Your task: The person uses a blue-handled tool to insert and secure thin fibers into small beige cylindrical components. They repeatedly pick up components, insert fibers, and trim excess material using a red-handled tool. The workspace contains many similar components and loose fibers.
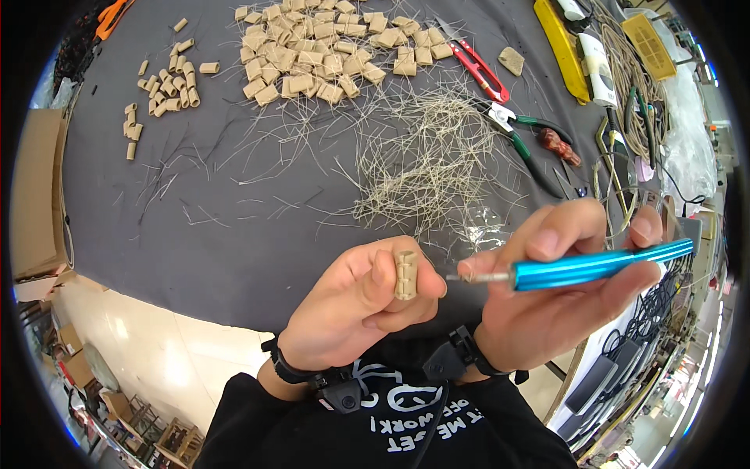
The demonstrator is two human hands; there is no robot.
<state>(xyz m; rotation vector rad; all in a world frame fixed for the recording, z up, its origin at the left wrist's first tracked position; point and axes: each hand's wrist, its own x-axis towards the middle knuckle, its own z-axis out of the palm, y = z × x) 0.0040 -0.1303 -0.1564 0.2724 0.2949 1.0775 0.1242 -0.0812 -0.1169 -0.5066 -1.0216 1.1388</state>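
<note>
My left hand [332,305] pinches a small beige tube [405,275] between thumb and fingers, stitches running along its face. In my right hand [523,324] lies a slim awl-like tool with a shiny blue handle [578,271]. Its thin metal tip points left toward the tube, with a gap between them; the exact shape of the tip is too small to tell. Beyond my hands, a tangle of short pale threads or wires [426,160] is spread on the dark grey table [195,258]. A large pile of beige pieces [308,55] lies at the far middle.
Smaller beige tubes [172,86] are scattered at the far left. Red thread snips [478,70], green-handled pliers [525,152] and a reddish-brown handle [558,146] lie right of the tangle. A yellow tool [562,51] and coiled cord [625,47] line the right edge.
</note>
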